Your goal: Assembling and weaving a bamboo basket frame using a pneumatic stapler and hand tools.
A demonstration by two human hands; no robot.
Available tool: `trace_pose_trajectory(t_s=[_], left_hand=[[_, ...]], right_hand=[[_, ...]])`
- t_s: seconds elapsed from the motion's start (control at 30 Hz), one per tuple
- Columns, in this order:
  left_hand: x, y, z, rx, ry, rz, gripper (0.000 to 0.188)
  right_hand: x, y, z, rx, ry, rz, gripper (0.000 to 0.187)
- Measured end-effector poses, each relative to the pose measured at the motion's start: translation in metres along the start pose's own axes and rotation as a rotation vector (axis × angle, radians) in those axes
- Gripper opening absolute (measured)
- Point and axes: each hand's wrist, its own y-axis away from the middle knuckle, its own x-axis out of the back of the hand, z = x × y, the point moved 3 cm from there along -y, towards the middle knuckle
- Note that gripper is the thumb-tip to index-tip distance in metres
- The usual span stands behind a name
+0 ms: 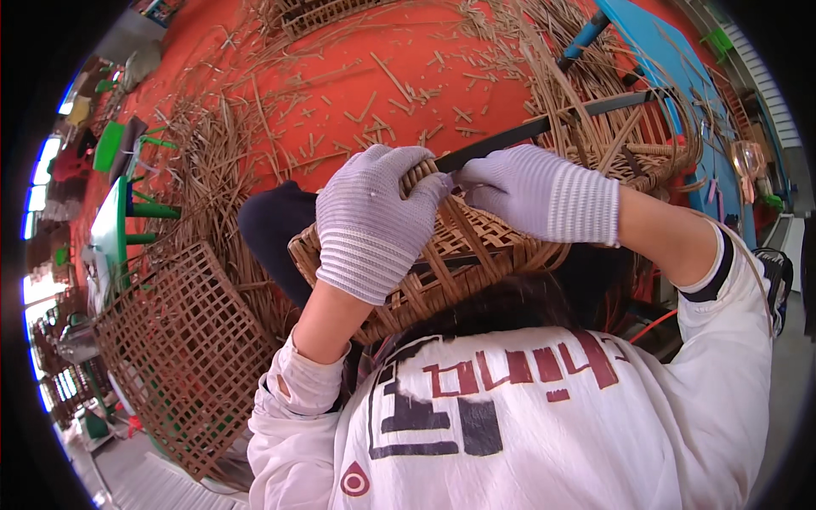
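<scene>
A brown woven basket [476, 231] of flat plant strips rests tilted across my lap. My left hand [380, 208], in a pale lilac knit glove, is closed around the rim, thumb toward my right hand. Gloved alike, my right hand [531, 194] has its fingers pinched together at the same rim, touching or nearly touching the left thumb. What lies between those fingertips is hidden. From between the hands a long dark flat strip [544, 126] runs up to the right, past the right knuckles. Another dark band [446, 265] crosses the basket's side below my hands.
At left leans an open-lattice woven panel [191, 348]. Heaps of loose strips [208, 161] and cut bits cover the red floor [340, 85]. A blue table [667, 51] stands at upper right, a green-legged stool [127, 212] at left. Another woven piece [319, 15] lies ahead.
</scene>
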Motion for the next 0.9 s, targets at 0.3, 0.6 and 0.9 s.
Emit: trace_pose_trajectory(t_s=[0.3, 0.6, 0.9], left_hand=[[0.001, -0.017, -0.007, 0.019, -0.013, 0.020, 0.031], [0.008, -0.107, -0.084, 0.214, 0.052, -0.166, 0.043], [0.002, -0.126, -0.102, 0.118, 0.103, -0.162, 0.043]], right_hand=[[-0.010, -0.014, 0.002, -0.019, 0.057, -0.119, 0.026], [-0.021, 0.061, -0.039, 0.239, -0.379, 0.413, 0.025], [-0.082, 0.027, -0.001, -0.051, -0.971, 0.436, 0.052]])
